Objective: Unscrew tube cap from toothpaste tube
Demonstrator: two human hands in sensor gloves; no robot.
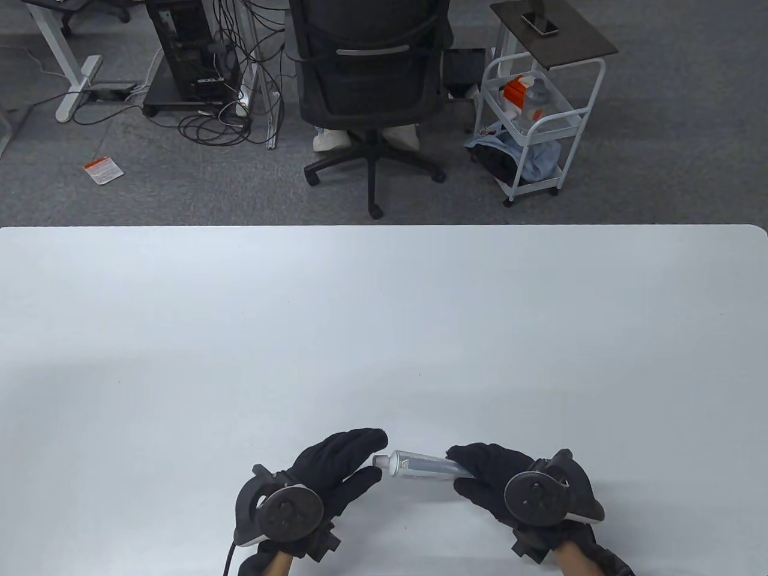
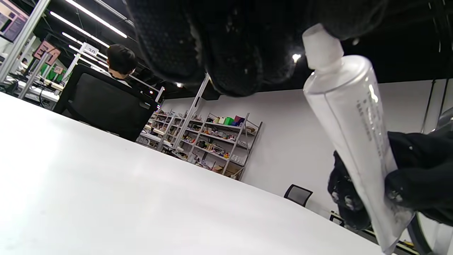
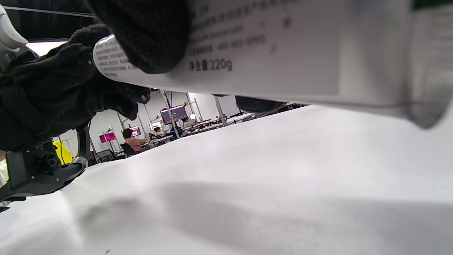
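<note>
A silver toothpaste tube (image 1: 420, 466) is held level just above the white table (image 1: 384, 312), its white cap (image 1: 380, 461) pointing left. My right hand (image 1: 465, 471) grips the tube's body near the tail end. My left hand (image 1: 379, 454) is at the cap end, with one finger above the cap and the thumb just below it, spread apart. In the left wrist view the cap (image 2: 320, 47) sits on the tube (image 2: 354, 124) beside my left fingers (image 2: 230, 53); whether a finger touches it I cannot tell. In the right wrist view a right finger (image 3: 148, 32) lies across the tube (image 3: 283, 53).
Beyond the table's far edge stand a black office chair (image 1: 372, 72) and a white cart (image 1: 534, 126) on grey carpet. The table's front edge is just below both wrists.
</note>
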